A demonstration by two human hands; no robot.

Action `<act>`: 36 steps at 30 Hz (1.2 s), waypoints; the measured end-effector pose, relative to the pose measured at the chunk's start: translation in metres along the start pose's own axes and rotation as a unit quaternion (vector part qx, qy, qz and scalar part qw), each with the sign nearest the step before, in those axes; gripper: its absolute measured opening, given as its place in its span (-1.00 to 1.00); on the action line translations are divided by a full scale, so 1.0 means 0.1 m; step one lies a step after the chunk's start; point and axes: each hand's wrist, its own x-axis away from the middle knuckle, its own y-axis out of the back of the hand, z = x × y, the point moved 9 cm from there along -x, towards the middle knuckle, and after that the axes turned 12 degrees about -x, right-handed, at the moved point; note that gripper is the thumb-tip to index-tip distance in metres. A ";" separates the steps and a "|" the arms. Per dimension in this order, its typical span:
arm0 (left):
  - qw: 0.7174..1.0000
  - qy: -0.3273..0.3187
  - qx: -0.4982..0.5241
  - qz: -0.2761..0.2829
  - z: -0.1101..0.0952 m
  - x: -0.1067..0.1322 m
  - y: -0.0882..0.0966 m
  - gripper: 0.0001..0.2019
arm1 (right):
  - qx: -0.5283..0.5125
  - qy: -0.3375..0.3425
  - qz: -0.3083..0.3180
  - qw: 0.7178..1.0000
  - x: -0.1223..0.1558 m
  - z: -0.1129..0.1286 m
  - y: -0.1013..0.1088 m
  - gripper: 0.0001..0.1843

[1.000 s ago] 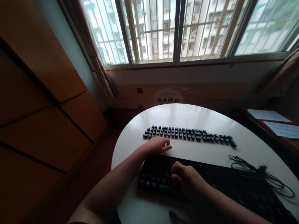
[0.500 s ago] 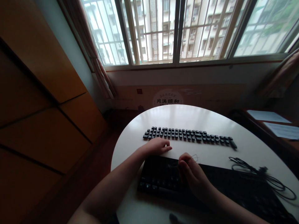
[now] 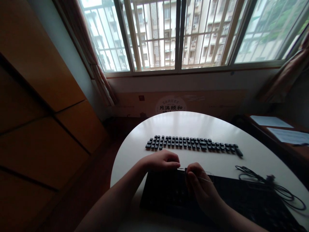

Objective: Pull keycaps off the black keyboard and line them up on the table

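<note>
My right hand [image 3: 200, 180] is closed around a wire keycap puller [image 3: 206, 178], whose thin wire loops stick out behind the fingers. A short piece of wire also reaches from its fingertips toward my left hand [image 3: 166, 159]. The left fingers are curled, with their tips at that wire end; what they pinch is hidden. Both hands are over the far edge of a black keyboard [image 3: 159, 183], which lies in deep shadow. Beyond them, several loose black keycaps [image 3: 190, 143] stand in rows on the white table [image 3: 193, 124].
A coiled black cable [image 3: 263, 180] lies on the right side of the round-edged table. Past that edge, sheets of paper [image 3: 287, 135] rest on a brown surface. Wooden cabinet panels [image 3: 72, 135] stand at the left, and a barred window [image 3: 178, 35] is ahead.
My left hand has come right and toward me, from beside the keycap rows to the puller's wire end. The right hand keeps the puller. The view has shifted slightly.
</note>
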 end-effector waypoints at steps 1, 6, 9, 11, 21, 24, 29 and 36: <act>1.000 -0.006 0.011 -0.004 0.00 0.00 0.01 -0.70 | 0.000 0.002 -0.004 1.000 0.00 0.00 0.01 -0.75; 0.999 -0.019 0.043 -0.024 0.03 -0.02 0.04 -0.72 | 0.003 0.017 -0.003 1.000 0.00 0.02 0.03 -0.80; 0.997 -0.022 0.062 -0.035 0.05 -0.02 0.06 -0.72 | 0.010 0.026 0.008 1.000 -0.01 0.06 0.01 -0.80; 0.996 -0.025 0.076 -0.038 0.05 -0.01 0.07 -0.70 | 0.017 0.031 0.009 0.999 -0.02 0.07 0.01 -0.79; 0.994 -0.012 0.107 -0.023 0.11 -0.01 0.03 -0.80 | 0.042 0.033 0.004 0.999 -0.04 0.15 -0.02 -0.74; 0.994 0.001 0.112 -0.007 0.12 -0.03 -0.01 -0.84 | 0.045 0.027 0.005 0.999 -0.05 0.16 -0.03 -0.73; 0.992 0.049 0.118 0.000 0.20 -0.03 -0.04 -0.93 | 0.026 0.004 -0.017 1.000 -0.06 0.07 0.02 -0.71; 0.989 0.082 0.113 -0.049 0.28 -0.01 0.04 -0.80 | 0.018 -0.012 -0.020 1.000 -0.08 0.05 0.02 -0.70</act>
